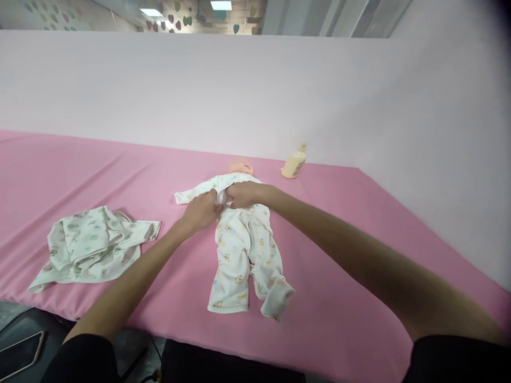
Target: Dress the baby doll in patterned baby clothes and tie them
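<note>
A baby doll (240, 166) lies on its back on the pink sheet, dressed in a white printed top (202, 190) and matching trousers (233, 260). One sleeve stretches out to the left; the other is hidden behind my right arm. At the doll's waist my left hand (203, 209) is closed on the edge of the top. Beside it, my right hand (244, 194) has its fingers bent at the top's front, close to the left fingertips; what it pinches is partly hidden. The right trouser leg ends in a bunched cuff.
Crumpled white printed baby clothes (91, 244) lie to the left. A pale yellow bottle (294, 162) leans near the wall (199, 90) at the back. The pink sheet (331, 319) covers the table. A phone (22, 351) rests on a dark seat at lower left.
</note>
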The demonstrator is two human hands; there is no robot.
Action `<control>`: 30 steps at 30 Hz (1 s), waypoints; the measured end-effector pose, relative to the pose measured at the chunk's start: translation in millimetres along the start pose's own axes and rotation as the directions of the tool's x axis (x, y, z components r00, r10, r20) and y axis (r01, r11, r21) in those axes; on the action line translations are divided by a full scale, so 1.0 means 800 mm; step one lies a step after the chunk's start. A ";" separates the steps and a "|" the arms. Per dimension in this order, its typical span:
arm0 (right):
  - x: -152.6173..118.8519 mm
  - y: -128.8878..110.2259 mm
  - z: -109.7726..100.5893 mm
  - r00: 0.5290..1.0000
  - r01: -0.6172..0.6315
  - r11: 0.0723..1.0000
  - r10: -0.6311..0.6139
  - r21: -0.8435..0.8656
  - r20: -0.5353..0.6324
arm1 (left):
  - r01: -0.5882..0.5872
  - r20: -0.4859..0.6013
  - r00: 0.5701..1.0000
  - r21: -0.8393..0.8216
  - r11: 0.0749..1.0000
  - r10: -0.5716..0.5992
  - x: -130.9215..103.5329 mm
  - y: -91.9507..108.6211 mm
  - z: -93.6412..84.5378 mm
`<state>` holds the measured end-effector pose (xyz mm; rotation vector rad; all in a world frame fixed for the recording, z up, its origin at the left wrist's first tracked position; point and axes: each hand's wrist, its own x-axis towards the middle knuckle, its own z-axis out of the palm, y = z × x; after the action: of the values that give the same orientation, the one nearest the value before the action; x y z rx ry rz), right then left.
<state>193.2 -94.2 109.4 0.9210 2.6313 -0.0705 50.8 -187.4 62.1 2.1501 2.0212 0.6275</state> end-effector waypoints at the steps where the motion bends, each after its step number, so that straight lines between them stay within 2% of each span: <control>1: 0.000 -0.002 0.000 1.000 0.002 1.000 -0.002 -0.007 0.016 | 0.002 0.050 0.999 0.013 1.000 -0.003 -0.004 -0.003 0.004; 3: 0.001 -0.006 0.005 1.000 0.026 0.998 -0.026 -0.054 -0.009 | -0.012 0.104 0.995 0.036 0.999 0.008 -0.012 -0.008 0.013; 6: -0.002 -0.011 0.020 0.977 0.039 0.975 -0.083 -0.219 -0.196 | -0.061 0.086 0.995 0.091 0.994 0.053 -0.025 -0.010 0.026; 9: -0.005 -0.011 0.040 0.921 -0.050 0.927 -0.101 -0.372 -0.375 | -0.108 0.049 0.994 0.141 0.984 0.102 -0.039 -0.009 0.034; 12: -0.004 -0.005 0.060 0.891 -0.136 0.896 -0.076 -0.423 -0.448 | -0.152 0.042 0.988 0.183 0.971 0.147 -0.052 -0.011 0.037; 15: 0.002 0.000 0.073 0.862 -0.248 0.880 0.010 -0.405 -0.506 | -0.173 0.061 0.985 0.219 0.960 0.164 -0.060 -0.016 0.037; 19: 0.005 -0.003 0.074 0.855 -0.257 0.890 0.027 -0.377 -0.518 | -0.118 0.042 0.993 0.166 0.979 0.112 -0.056 -0.025 0.036; 22: 0.002 -0.009 0.066 0.880 -0.235 0.911 0.051 -0.338 -0.472 | -0.046 0.010 0.999 0.009 0.999 0.046 -0.044 -0.030 0.033; 24: 0.001 -0.010 0.058 0.897 -0.235 0.931 0.097 -0.278 -0.432 | -0.028 -0.052 0.998 -0.118 0.993 0.022 -0.034 -0.032 0.030; 27: 0.002 -0.003 0.043 0.898 -0.227 0.968 0.163 -0.111 -0.409 | -0.080 -0.150 0.988 -0.246 0.966 0.043 -0.021 -0.032 0.024; 30: 0.005 0.012 0.025 0.922 -0.150 0.981 0.185 0.125 -0.340 | -0.114 -0.156 0.986 -0.324 0.939 0.065 -0.015 -0.028 0.019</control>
<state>202.6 -87.2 89.6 1.2962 2.8770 0.0110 35.8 -193.9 38.0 2.0517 1.7312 1.0799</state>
